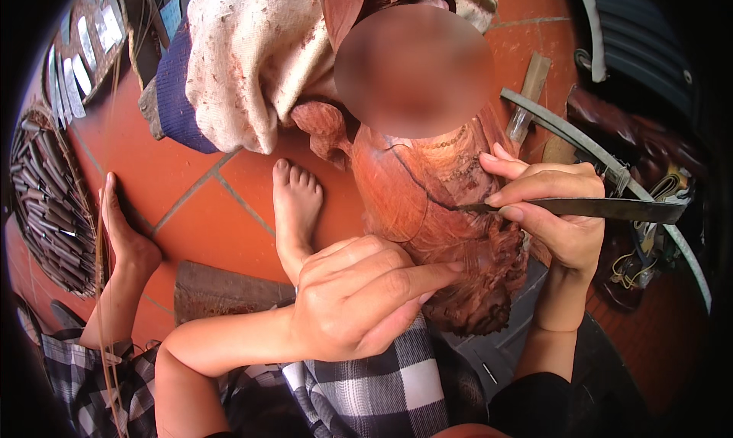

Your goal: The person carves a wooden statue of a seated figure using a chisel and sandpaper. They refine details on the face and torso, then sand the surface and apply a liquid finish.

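Observation:
A reddish-brown wood carving point(382, 186) lies in front of me, with a carved bead string and deeply worked folds. Its upper part is blurred. My right hand point(561, 201) pinches a long, flat, dark carving blade point(634, 209), whose thin tip meets the wood near the end of a dark curved groove. On the near side, my left hand point(359, 297) leans over the carving. Its index finger is stretched out onto the finely lined wood, with the thumb close below and the other fingers curled; I see nothing held there.
Cream cloth point(244, 64) dusted with shavings lies beyond the carving. At the left, a round basket holds several dark-handled tools point(53, 201); metal blades point(72, 87) lie farther back. A dark wood block point(229, 289) is near my foot. A curved grey strip point(595, 152) crosses the right side.

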